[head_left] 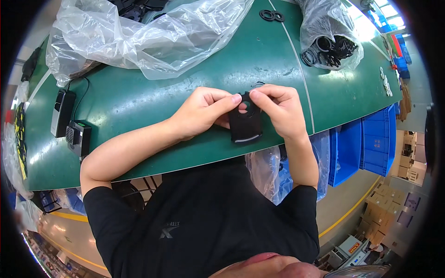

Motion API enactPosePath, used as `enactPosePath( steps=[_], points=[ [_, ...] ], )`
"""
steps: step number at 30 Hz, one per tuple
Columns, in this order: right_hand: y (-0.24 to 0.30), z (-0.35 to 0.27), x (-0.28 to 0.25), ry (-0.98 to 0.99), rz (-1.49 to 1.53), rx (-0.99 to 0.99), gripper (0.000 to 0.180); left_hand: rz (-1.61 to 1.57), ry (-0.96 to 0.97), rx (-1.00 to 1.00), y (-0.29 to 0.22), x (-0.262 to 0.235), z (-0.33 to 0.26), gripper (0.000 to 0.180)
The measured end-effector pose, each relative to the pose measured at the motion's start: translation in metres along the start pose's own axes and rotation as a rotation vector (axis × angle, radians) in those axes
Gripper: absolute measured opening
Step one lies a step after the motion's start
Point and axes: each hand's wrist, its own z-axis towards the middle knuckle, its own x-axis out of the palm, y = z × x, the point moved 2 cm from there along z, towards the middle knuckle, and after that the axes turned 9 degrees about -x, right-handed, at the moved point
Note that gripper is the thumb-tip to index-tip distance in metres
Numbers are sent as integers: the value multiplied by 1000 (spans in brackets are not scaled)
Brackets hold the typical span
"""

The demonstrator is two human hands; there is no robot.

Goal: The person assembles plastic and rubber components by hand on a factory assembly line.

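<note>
Over the front part of the green table, both hands hold one flat black part with a round hole near its upper end and a pale strip along its lower edge. My left hand pinches its upper left edge, thumb on top. Across from it, my right hand grips the upper right edge, thumb on the rim by the hole. A fingertip shows through the hole. Just above the right hand's fingers, a thin dark curved piece is visible; whether it is held or lies on the table I cannot tell.
A large clear plastic bag with black parts covers the table's back left. Black rings lie at the back, near an open bag of similar rings. Two black devices stand at left. Blue bins stand beyond the right edge.
</note>
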Motion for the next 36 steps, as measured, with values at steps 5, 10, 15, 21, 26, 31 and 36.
enactPosePath(
  steps=[5, 10, 15, 21, 26, 31, 36],
  points=[
    [-6, -11, 3, 4, 7, 79, 15, 96, -5, -10, 5, 1, -4, 35],
    [-6, -35, -3, -43, 184, 78, 21, 99, 29, 24, 7, 5, -3, 39],
    [2, -83, -34, 27, 113, 27, 17, 38, 116, 22, 12, 7, -3, 52],
    [-85, -190, -110, -123, -68, 337, 22, 68, -41, 47, 2, 2, 1, 47],
    [-252, -318, -200, -956, -106, 704, 25, 122, -57, 23, 2, 5, 1, 43],
    [-331, -371, -224, -1452, 172, 668, 34, 133, -103, 42, 4, 5, 1, 39],
    [-355, -374, -220, -1422, 55, 1027, 26, 125, -108, 51, 6, 6, 3, 39]
  ],
)
